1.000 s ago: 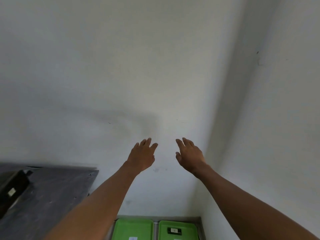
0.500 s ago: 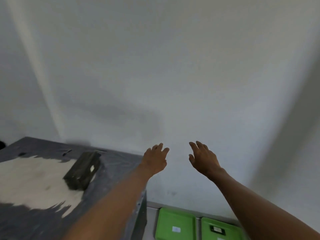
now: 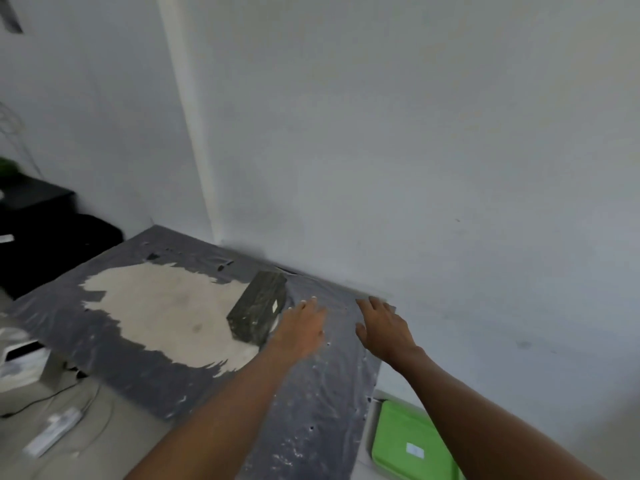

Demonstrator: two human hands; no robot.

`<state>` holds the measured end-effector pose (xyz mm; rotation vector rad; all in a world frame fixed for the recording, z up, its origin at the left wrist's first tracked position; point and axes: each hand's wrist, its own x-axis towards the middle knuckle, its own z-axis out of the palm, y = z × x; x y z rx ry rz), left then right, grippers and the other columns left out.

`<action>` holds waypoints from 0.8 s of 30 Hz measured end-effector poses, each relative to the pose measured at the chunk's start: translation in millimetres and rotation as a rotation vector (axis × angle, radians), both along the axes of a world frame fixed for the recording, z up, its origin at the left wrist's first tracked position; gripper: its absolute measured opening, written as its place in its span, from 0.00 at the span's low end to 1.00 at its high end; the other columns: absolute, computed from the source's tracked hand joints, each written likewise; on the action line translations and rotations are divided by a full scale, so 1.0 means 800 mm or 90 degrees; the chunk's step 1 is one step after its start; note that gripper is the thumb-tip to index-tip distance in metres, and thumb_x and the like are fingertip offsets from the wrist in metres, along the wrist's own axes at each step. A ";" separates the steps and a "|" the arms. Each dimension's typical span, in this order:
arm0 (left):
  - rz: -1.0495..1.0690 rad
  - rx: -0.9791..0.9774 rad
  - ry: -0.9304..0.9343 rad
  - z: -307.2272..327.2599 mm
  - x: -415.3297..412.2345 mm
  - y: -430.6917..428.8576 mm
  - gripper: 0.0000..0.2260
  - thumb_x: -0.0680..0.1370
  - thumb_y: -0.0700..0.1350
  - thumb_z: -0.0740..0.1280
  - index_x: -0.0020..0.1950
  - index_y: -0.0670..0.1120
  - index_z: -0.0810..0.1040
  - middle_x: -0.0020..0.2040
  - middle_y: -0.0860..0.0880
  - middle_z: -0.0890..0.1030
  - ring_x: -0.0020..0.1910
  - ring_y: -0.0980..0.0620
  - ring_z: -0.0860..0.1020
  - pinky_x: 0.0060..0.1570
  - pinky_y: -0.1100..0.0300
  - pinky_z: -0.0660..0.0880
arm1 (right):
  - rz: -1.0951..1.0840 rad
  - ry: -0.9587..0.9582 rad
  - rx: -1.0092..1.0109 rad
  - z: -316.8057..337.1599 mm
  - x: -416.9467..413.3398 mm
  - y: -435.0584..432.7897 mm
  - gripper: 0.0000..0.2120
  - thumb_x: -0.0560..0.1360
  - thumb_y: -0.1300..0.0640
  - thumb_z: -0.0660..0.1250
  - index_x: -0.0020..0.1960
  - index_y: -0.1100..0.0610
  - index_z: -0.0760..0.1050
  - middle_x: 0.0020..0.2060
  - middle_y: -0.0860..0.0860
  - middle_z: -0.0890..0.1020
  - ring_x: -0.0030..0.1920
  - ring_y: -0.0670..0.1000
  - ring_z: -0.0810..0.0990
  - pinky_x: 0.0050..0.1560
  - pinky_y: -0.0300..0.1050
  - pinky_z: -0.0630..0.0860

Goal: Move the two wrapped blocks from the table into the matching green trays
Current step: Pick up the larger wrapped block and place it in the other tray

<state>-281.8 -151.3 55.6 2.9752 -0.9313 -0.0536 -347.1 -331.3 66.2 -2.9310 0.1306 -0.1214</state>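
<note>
- A dark wrapped block (image 3: 259,311) lies on its long side on the table (image 3: 311,410), near the far edge by the white wall (image 3: 415,133); a small white label shows on the face turned toward the hands.
- Only this one block can be seen in the head view.
- The left hand (image 3: 302,330) hovers palm down just beside the block's right end, fingers spread and loose, grasping nothing; whether a fingertip touches the wrapping cannot be told.
- The right hand (image 3: 382,329) is stretched out palm down over the table's far right corner, fingers released and empty, apart from the block.
- The table is covered in wrinkled grey plastic sheeting, torn away in the middle so that a pale bare patch (image 3: 166,306) shows; the block sits at the right edge of that patch.
- Below the table's right side, on the floor, lies a green tray (image 3: 401,441) with a small white label on its bottom, partly hidden by the right forearm.
- At the far left stands black furniture (image 3: 41,237), and a white power strip (image 3: 52,433) with cables lies on the floor at lower left.
</note>
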 end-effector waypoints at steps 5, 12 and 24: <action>0.030 -0.006 0.018 -0.023 0.068 0.044 0.22 0.81 0.45 0.62 0.74 0.46 0.65 0.77 0.40 0.62 0.74 0.39 0.65 0.70 0.43 0.68 | 0.029 0.010 0.026 -0.028 0.082 0.045 0.22 0.79 0.55 0.60 0.71 0.56 0.64 0.68 0.56 0.71 0.67 0.59 0.71 0.57 0.57 0.76; 0.074 0.013 0.090 -0.054 0.161 0.096 0.22 0.82 0.47 0.61 0.76 0.48 0.62 0.78 0.41 0.61 0.75 0.38 0.64 0.71 0.41 0.67 | 0.046 0.058 0.065 -0.066 0.175 0.099 0.21 0.80 0.54 0.60 0.72 0.56 0.64 0.69 0.57 0.71 0.68 0.59 0.71 0.60 0.58 0.76; 0.132 0.033 0.218 -0.138 0.242 0.141 0.30 0.78 0.60 0.63 0.75 0.51 0.59 0.77 0.43 0.60 0.74 0.37 0.62 0.67 0.36 0.68 | 0.006 0.154 0.133 -0.132 0.264 0.176 0.24 0.79 0.54 0.60 0.74 0.54 0.61 0.71 0.55 0.69 0.69 0.56 0.71 0.64 0.56 0.76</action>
